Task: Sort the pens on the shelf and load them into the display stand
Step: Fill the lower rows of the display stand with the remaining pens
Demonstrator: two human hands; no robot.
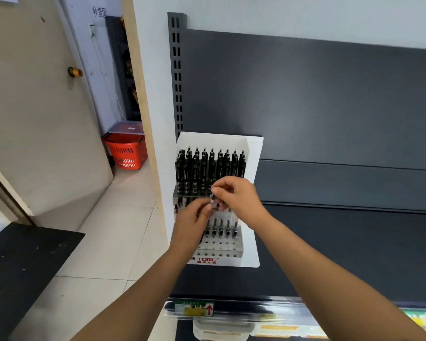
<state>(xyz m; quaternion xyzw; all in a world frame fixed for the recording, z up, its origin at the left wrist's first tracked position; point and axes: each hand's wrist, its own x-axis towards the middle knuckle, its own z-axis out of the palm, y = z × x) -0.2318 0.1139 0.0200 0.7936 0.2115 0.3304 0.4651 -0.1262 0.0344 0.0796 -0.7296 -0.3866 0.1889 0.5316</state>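
Note:
A white display stand marked TOME sits at the left end of a dark grey shelf. Its upper tier holds a row of black pens. Several clear pens with black tips stand in the lower tier, and the front holes are bare. My left hand and my right hand meet over the middle of the stand. Both pinch a small bundle of pens between fingertips. How many pens are in the bundle is hidden by the fingers.
The shelf's dark back panel rises behind the stand, with a slotted upright at its left. A price-tag rail runs along the front edge. To the left are a white wall edge, a tiled floor, a red basket and a door.

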